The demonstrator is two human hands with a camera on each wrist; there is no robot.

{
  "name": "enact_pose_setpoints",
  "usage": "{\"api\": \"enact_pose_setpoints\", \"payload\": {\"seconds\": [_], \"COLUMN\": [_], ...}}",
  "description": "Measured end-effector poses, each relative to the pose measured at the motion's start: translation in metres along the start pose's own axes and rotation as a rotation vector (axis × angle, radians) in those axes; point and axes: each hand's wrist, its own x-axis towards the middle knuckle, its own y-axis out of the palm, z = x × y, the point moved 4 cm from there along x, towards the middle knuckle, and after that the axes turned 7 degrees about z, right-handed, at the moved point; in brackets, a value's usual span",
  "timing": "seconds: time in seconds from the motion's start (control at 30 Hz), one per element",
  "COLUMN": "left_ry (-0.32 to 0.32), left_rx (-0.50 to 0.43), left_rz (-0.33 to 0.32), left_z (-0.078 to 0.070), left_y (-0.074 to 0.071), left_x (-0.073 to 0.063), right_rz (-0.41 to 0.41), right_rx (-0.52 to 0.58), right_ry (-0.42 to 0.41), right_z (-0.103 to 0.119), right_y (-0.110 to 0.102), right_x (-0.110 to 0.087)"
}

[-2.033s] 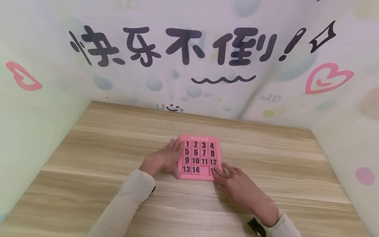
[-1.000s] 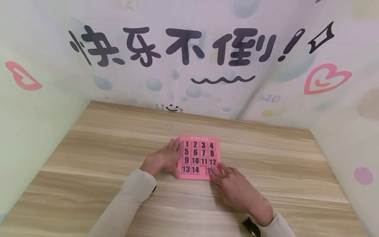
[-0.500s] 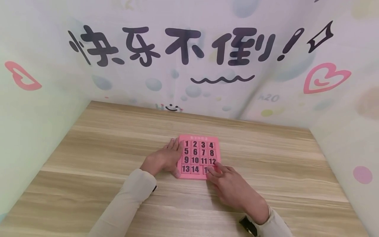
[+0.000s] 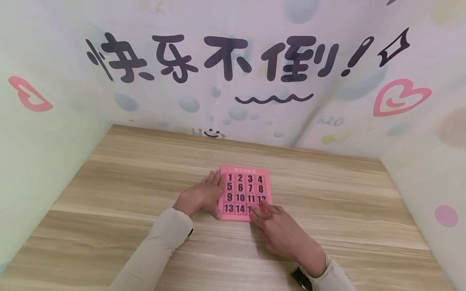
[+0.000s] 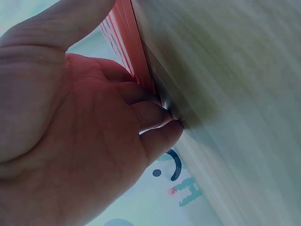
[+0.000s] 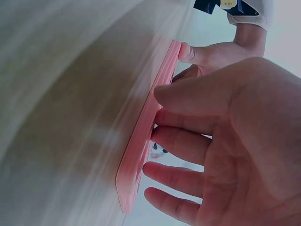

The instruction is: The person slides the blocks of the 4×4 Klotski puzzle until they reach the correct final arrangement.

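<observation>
A pink sliding number puzzle (image 4: 245, 217) lies flat on the wooden table, its black-numbered tiles running in rows from 1 at the far left. My left hand (image 4: 205, 195) rests against the puzzle's left side, fingers and thumb touching the edge. In the left wrist view, the fingertips of that hand (image 5: 94, 122) reach down to the tabletop beside the pink edge. My right hand (image 4: 282, 230) touches the bottom-row tile beside 14 with its fingertips, partly covering that tile and 12. From the right wrist, the thumb of the right hand (image 6: 225, 122) is at the puzzle's near edge.
The wood-grain table (image 4: 127, 173) extends around the puzzle on all sides. A printed white backdrop (image 4: 218, 109) with black characters stands behind it, and pale walls rise at left and right. A dark strap (image 4: 301, 279) shows at my right wrist.
My right hand has slid left with the bottom-row tile under its fingertips. The tile now sits against 14, where a gap was before. The left hand stays in place.
</observation>
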Motion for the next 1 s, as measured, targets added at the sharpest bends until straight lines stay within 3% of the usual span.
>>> {"api": "enact_pose_setpoints", "payload": {"seconds": [0.2,1.0], "left_ry": [-0.001,-0.002], "left_rx": [0.007,-0.014], "left_rz": [0.004,-0.011], "left_z": [-0.0006,0.0014], "left_y": [0.0001,0.0012], "left_x": [0.0003,0.0005], "right_rz": [-0.029,0.002], "right_rx": [-0.022,0.013], "right_ry": [-0.005,0.020], "right_z": [0.0024,0.0020], "right_y": [0.0002,-0.0007], "right_x": [-0.0001,-0.0015]}}
